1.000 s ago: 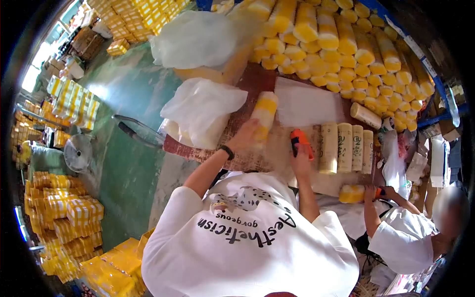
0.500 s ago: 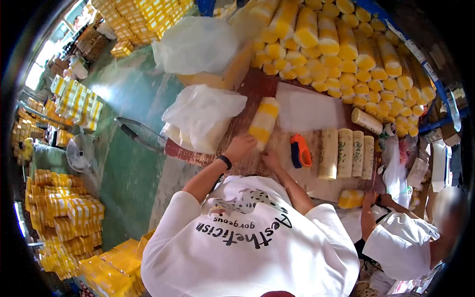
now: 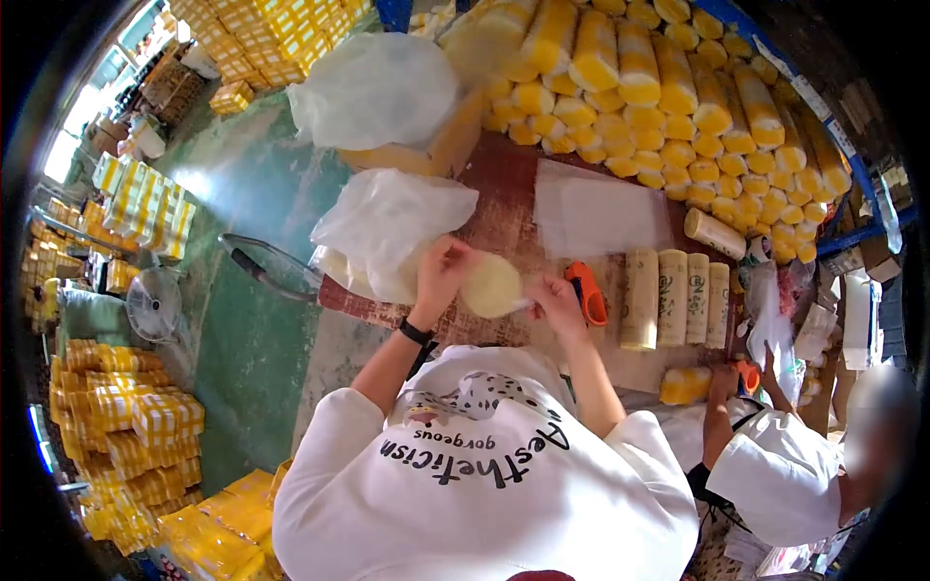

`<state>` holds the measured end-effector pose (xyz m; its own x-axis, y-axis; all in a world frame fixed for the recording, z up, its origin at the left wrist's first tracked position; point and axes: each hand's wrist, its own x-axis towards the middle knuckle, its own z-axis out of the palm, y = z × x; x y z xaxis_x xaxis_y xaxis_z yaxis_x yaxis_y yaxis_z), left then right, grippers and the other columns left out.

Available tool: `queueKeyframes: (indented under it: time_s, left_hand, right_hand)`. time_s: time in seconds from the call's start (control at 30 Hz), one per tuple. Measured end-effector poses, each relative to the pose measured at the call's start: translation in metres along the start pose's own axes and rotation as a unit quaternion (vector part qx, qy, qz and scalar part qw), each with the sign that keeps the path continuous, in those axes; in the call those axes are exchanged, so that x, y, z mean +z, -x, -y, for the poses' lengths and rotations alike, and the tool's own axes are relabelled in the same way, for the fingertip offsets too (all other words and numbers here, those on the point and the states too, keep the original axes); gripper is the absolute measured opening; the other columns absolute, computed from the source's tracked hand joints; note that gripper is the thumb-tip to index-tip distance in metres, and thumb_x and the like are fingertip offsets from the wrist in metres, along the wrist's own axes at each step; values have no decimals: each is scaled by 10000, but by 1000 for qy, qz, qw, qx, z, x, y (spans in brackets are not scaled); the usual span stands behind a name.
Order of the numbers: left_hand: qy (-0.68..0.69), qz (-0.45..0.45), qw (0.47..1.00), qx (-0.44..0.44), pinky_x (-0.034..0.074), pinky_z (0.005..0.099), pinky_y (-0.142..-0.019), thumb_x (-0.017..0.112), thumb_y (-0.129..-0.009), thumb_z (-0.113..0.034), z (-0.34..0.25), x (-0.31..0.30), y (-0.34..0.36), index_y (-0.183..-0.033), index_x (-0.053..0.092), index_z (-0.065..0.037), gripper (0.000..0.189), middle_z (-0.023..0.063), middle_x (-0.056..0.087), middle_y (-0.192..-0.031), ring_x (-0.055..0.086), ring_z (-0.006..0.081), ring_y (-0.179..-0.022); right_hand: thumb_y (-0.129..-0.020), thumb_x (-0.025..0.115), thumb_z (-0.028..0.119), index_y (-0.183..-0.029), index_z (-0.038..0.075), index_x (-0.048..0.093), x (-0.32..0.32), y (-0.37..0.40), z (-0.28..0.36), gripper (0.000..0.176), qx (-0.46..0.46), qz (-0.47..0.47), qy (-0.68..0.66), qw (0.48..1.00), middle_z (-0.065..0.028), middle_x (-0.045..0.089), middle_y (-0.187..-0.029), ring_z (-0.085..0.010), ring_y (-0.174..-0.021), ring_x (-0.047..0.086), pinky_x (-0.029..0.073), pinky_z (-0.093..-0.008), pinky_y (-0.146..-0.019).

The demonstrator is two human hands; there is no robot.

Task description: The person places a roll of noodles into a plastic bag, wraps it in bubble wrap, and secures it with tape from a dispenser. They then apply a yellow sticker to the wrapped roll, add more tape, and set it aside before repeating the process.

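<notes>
A yellow-and-white wrapped roll stands between my hands, its pale round end [image 3: 492, 288] facing up toward me; its length is hidden below. My left hand [image 3: 446, 276] is closed at the far left edge of that end, fingertips pinched. On the other side my right hand [image 3: 557, 302] pinches a bit of whitish film at the edge. To the right lies an orange tape dispenser [image 3: 587, 292]. Clear plastic sheets [image 3: 601, 210] lie flat beyond my right hand. A pile of white plastic bags [image 3: 387, 228] sits just past my left hand.
Several printed pale rolls [image 3: 672, 298] stand in a row at right. Yellow-and-white rolls [image 3: 668, 97] are stacked high at the back. A co-worker's hand [image 3: 722, 381] is near a yellow roll [image 3: 686, 385] and another orange dispenser [image 3: 747, 376]. A fan [image 3: 154, 302] stands left.
The roll was lying lengthwise on the table; now its round end is tilted up toward me. Both my hands have risen around it. An orange dispenser now shows by the co-worker's hands.
</notes>
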<state>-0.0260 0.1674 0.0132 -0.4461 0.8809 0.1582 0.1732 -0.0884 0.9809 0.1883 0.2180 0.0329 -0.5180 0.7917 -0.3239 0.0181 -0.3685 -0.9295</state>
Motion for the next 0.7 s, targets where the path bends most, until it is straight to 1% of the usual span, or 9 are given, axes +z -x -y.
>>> queueKeyframes:
  time_s: [0.07,0.13,0.17,0.23,0.33,0.43,0.53,0.63,0.7]
  left_hand:
    - [13,-15,1000,-17,456,252,-626,665,-790,-34,-9,0,4,-877,612,-19,103,52,619,-805,560,102,-712]
    - [-51,-33,996,58,460,263,-650,672,-778,-29,-23,6,8,-900,606,-24,139,53,617,-845,561,113,-742]
    - [-82,-44,991,96,462,268,-662,675,-772,-26,-26,9,9,-911,604,-26,157,54,615,-865,562,119,-757]
    - [-96,-28,991,84,469,291,-673,683,-743,-21,-21,13,9,-926,605,-34,200,64,604,-868,568,157,-772]
    - [-106,-24,989,104,470,341,-714,694,-702,-30,-3,18,9,-962,608,-48,275,78,586,-845,565,229,-803]
    - [-168,-30,970,171,453,394,-777,700,-685,-61,-1,23,10,-993,612,-60,320,97,572,-887,539,288,-883]
    - [-218,5,952,215,423,435,-849,709,-699,-138,-11,28,23,-1045,597,-51,374,123,552,-1001,499,331,-985]
    - [-279,4,927,249,409,457,-890,722,-704,-250,-26,35,34,-1127,556,-25,507,163,514,-1105,465,363,-1054]
    - [-328,-17,910,253,407,463,-902,730,-697,-318,-29,37,37,-1175,525,-6,606,185,492,-1142,451,374,-1076]
  right_hand:
    - [-870,607,134,-877,50,574,6,1,2,91,-6,-10,-18,1000,-7,559,-674,-77,-569,534,421,-237,-494]
    - [-867,611,117,-963,59,583,11,1,5,116,-22,-60,-39,997,-12,576,-720,-79,-591,541,442,-242,-511]
    - [-866,613,112,-1007,65,578,10,1,12,152,-47,-46,-33,997,-14,581,-747,-85,-618,551,453,-245,-534]
    - [-864,617,101,-1095,78,568,7,3,28,237,-97,-16,-21,995,-19,590,-802,-95,-671,570,477,-251,-581]
    - [-855,631,92,-1118,84,584,0,3,34,267,-173,63,91,979,-11,596,-844,-111,-740,588,490,-251,-654]
    - [-833,658,78,-1102,70,599,-8,-5,18,275,-193,29,171,966,-8,618,-880,-113,-809,595,487,-246,-707]
    - [-813,678,59,-1084,54,612,-3,-12,19,279,-242,8,359,902,-19,641,-944,-111,-812,596,488,-264,-731]
    - [-804,686,57,-1120,56,593,12,-11,27,330,-203,-51,331,920,-44,654,-996,-132,-854,614,494,-285,-771]
    - [-810,681,59,-1175,69,561,2,-15,27,384,-173,31,126,976,-57,639,-1062,-160,-941,606,482,-293,-835]
